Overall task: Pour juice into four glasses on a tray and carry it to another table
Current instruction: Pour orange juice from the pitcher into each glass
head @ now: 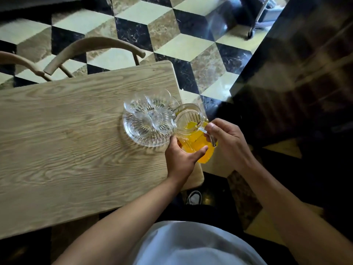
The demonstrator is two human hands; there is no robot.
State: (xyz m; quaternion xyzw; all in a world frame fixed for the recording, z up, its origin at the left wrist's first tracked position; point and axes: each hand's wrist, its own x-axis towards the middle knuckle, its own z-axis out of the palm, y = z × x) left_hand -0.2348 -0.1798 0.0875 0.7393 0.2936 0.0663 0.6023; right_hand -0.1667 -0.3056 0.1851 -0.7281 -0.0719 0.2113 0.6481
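Observation:
A round clear glass tray (pixel 133 137) sits near the right end of the wooden table (pixel 66 140). Several empty ribbed glasses (pixel 150 113) stand on it, close together. A glass pitcher (pixel 191 129) with orange juice in it is just right of the tray, tilted with its spout toward the nearest glass. My right hand (pixel 227 144) grips the pitcher's handle. My left hand (pixel 181 157) cups the pitcher's lower body from the near side. No juice shows in the glasses.
Two wooden chair backs (pixel 91 48) stand at the table's far side. A dark marble counter (pixel 298 73) rises to the right across a narrow strip of chequered floor (pixel 183 46). A wheeled stand (pixel 256 22) is at the far right.

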